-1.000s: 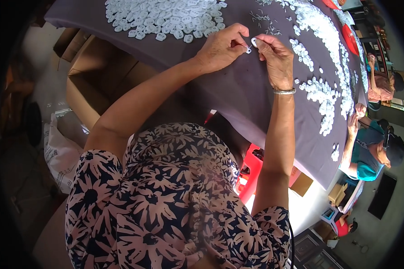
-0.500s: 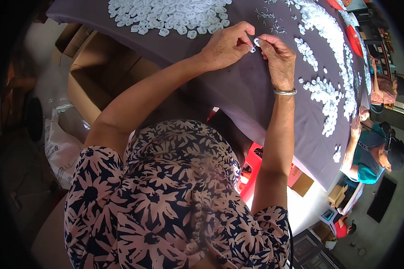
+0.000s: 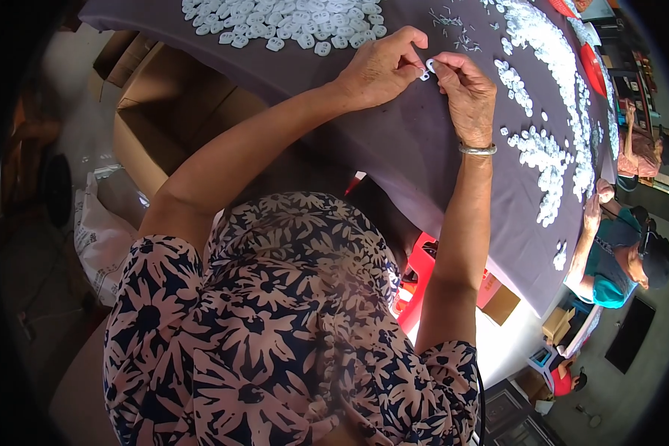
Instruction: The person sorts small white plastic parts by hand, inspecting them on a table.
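Over the near part of the dark cloth, my two hands meet fingertip to fingertip. My left hand is closed in a pinch at a tiny white piece, mostly hidden by the thumb and finger. Between thumb and forefinger, my right hand grips a small white plastic piece with a rounded end. The two pieces are touching or nearly so; whether they are joined I cannot tell. A big pile of flat white plastic pieces with holes lies beyond my left hand.
The purple-grey tablecloth bears small white parts at right and thin pins beyond my hands. Red trays stand farther off. An open cardboard box is below the table's left side. Co-workers sit at right.
Both hands have shifted slightly right in the picture, still fingertip to fingertip. The white piece in my right hand has turned a little, and the left fingers have come closer to it.
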`<move>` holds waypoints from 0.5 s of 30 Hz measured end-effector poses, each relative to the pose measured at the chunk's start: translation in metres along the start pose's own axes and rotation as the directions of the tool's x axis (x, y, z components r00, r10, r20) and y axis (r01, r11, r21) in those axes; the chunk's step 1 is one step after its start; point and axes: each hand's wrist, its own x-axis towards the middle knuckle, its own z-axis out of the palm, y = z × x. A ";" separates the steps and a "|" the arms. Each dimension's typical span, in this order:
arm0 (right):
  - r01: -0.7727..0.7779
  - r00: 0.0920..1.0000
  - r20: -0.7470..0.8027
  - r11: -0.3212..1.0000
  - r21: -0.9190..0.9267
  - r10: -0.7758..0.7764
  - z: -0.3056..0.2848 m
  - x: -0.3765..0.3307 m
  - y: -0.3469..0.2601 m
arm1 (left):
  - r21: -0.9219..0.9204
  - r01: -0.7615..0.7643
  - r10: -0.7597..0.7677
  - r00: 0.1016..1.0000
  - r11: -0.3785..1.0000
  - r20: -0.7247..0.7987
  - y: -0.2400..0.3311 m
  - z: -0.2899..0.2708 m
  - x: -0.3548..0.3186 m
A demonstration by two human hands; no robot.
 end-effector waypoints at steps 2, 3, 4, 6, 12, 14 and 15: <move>0.022 1.000 -0.009 0.999 -0.040 -0.023 0.001 -0.001 0.000 | -0.003 0.007 -0.007 1.000 1.000 -0.005 0.001 0.000 0.000; 0.045 0.999 -0.018 0.996 -0.080 -0.046 0.002 -0.001 0.000 | 0.003 0.005 -0.005 1.000 1.000 -0.006 0.001 0.000 -0.001; 0.044 0.999 -0.015 0.996 -0.078 -0.045 0.002 -0.001 0.000 | 0.009 0.003 -0.003 1.000 1.000 -0.007 0.001 -0.001 -0.001; 0.091 0.996 -0.012 0.989 -0.118 -0.093 0.003 -0.001 0.001 | 0.014 0.028 -0.028 1.000 1.000 0.013 0.004 -0.002 -0.001; 0.202 0.978 -0.017 0.965 -0.164 -0.208 0.006 -0.001 0.002 | 0.027 0.043 -0.043 0.999 0.999 0.008 0.002 -0.001 -0.001; 0.169 0.985 -0.006 0.974 -0.150 -0.171 0.005 0.000 0.003 | 0.053 0.028 -0.027 0.999 0.998 -0.016 0.001 -0.001 0.000; 0.140 0.990 0.004 0.980 -0.138 -0.141 0.004 0.000 0.003 | 0.060 0.026 -0.026 1.000 0.998 -0.007 0.000 -0.002 0.000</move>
